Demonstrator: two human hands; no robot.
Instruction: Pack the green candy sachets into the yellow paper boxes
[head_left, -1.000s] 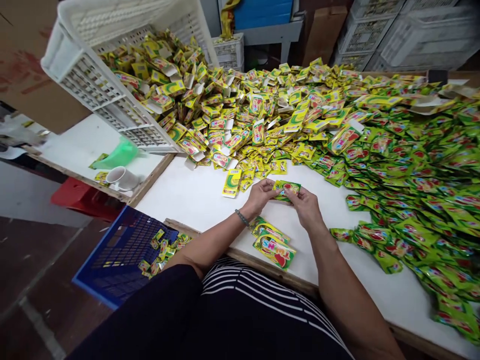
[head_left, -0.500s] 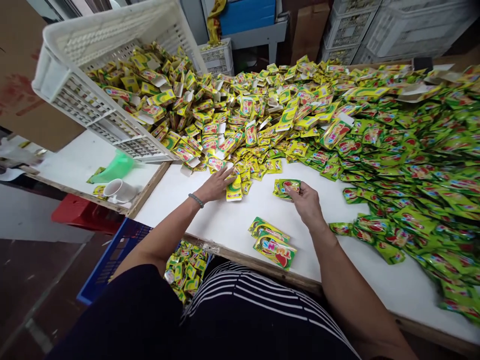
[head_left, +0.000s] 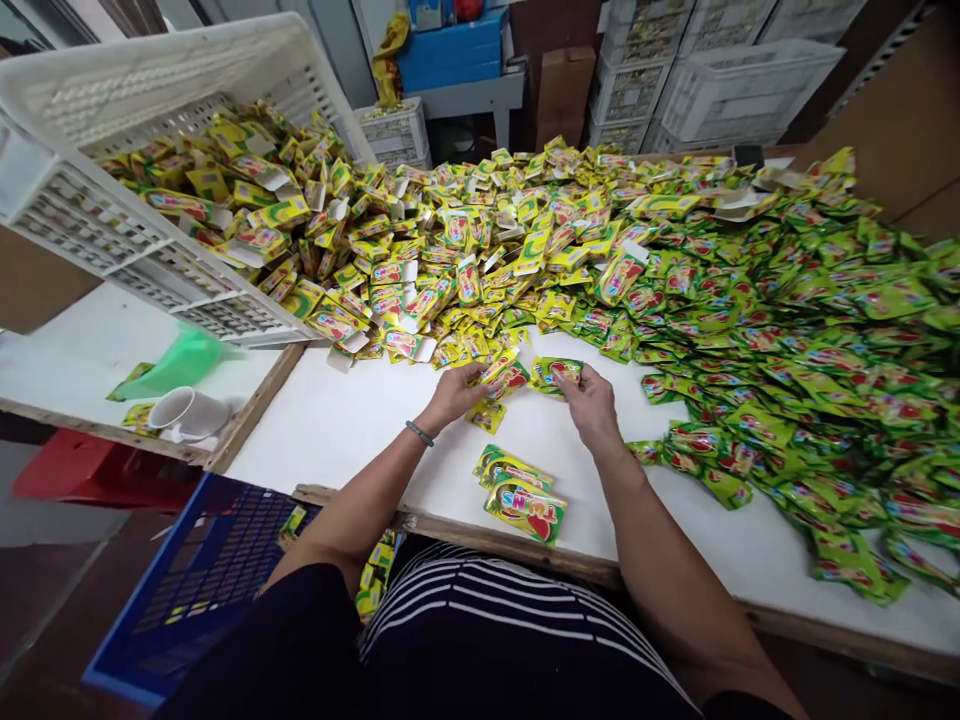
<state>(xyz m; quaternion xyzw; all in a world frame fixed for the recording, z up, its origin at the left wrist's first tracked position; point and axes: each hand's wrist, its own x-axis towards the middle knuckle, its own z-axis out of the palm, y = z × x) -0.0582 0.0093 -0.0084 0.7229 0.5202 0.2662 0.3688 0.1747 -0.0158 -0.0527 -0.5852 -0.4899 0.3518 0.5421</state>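
One box (head_left: 513, 376) in left fingers (head_left: 469, 371)

The left hand (head_left: 451, 394) holds a small yellow box (head_left: 507, 374) above the white counter (head_left: 337, 430). The right hand (head_left: 592, 405) pinches packets (head_left: 555, 374) between its fingers, just beside the box. Overlapping larger packs (head_left: 525, 508) lie nearer the torso. At left stands a tilted white crate (head_left: 150, 70) containing more boxes (head_left: 255, 215); green packets (head_left: 817, 375) are heaped at right.
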